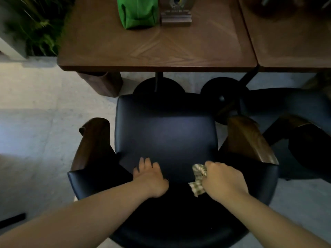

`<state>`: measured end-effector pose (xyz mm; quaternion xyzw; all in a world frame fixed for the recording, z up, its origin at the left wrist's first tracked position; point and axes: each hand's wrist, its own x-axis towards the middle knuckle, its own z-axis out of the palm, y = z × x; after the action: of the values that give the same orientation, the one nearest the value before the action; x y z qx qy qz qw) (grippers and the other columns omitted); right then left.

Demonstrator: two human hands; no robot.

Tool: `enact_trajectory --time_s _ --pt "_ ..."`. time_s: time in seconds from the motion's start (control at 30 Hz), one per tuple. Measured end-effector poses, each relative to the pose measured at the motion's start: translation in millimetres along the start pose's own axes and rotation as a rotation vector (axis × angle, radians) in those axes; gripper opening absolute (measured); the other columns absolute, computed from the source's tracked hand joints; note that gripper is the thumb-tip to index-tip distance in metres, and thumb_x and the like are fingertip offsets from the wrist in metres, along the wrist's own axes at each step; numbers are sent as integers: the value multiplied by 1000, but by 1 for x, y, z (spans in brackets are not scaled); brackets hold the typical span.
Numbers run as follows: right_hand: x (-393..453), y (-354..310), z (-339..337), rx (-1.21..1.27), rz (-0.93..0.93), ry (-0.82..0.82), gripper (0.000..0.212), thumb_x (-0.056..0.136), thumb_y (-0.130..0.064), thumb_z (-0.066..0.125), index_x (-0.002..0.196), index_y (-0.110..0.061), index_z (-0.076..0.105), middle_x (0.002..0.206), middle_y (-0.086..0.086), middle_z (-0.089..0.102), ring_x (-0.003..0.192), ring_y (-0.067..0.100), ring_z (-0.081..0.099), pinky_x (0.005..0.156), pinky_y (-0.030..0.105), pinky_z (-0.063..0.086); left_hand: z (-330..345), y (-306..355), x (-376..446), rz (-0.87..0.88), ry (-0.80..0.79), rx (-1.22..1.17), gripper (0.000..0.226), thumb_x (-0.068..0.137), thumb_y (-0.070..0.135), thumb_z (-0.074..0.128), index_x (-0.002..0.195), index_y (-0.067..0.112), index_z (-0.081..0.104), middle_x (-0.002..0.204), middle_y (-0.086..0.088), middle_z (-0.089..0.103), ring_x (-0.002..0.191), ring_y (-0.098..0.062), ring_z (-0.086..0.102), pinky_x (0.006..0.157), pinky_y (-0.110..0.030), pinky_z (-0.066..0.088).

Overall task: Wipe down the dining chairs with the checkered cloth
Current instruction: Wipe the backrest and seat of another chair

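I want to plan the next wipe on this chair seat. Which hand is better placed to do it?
The right hand. It already grips the checkered cloth at the rear of the black seat. The left hand holds nothing and only rests on the seat.

We are looking down at a brown wooden table [161, 49] sitting at twelve o'clock. A bright green bag [137, 12] is standing on it near the far edge. Just beside the bag, toward one o'clock, a little stand [176, 15] is sitting, too blurry for us to read. A second table [293, 42] is touching the first one at two o'clock. Green plants [34, 24] are growing at ten o'clock. Two round black table feet [159, 86] are resting on the pale grey floor [44, 113], which is spreading out toward nine o'clock.
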<state>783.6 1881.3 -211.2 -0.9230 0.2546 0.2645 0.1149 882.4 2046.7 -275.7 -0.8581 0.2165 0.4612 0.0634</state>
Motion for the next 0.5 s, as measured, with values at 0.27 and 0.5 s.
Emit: enact_trajectory --time_s 0.27,0.5 --pt "90 -16 53 -51 -3 -487 33 86 -32 45 111 -20 63 124 5 60 109 27 57 80 32 43 8 -12 73 -27 -339 -251 71 95 48 43 144 4 17 138 -16 46 107 -25 50 88 -34 41" --pt "116 -15 71 -130 25 -842 56 99 -39 31 144 -7 38 150 15 37 131 29 41 103 35 32 17 0 86 99 -724 -133 58 104 49 23 147 14 39 154 -9 35 137 -25 37 93 -30 27"
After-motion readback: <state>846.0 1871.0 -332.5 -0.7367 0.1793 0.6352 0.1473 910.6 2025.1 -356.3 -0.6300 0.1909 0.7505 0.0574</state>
